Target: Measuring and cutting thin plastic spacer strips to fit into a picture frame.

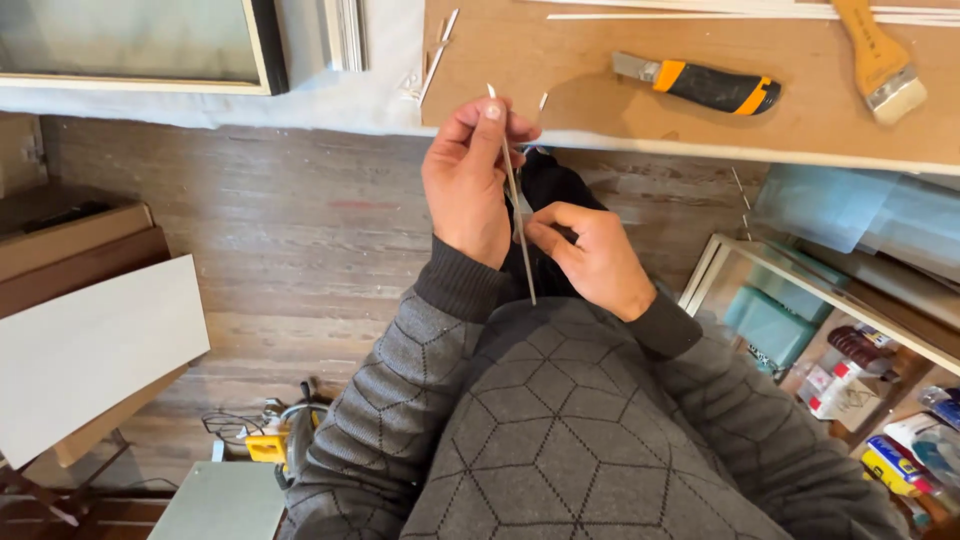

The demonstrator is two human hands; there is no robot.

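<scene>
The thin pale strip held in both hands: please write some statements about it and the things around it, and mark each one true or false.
1. Both the left hand and the right hand hold the thin pale strip. True.
2. The orange-and-black utility knife is in the right hand. False: it lies on the brown board.
3. The wooden-handled brush lies on that board. True.
4. The strip lies flat on the wooden floor. False: it is held up, nearly upright in view.
</scene>
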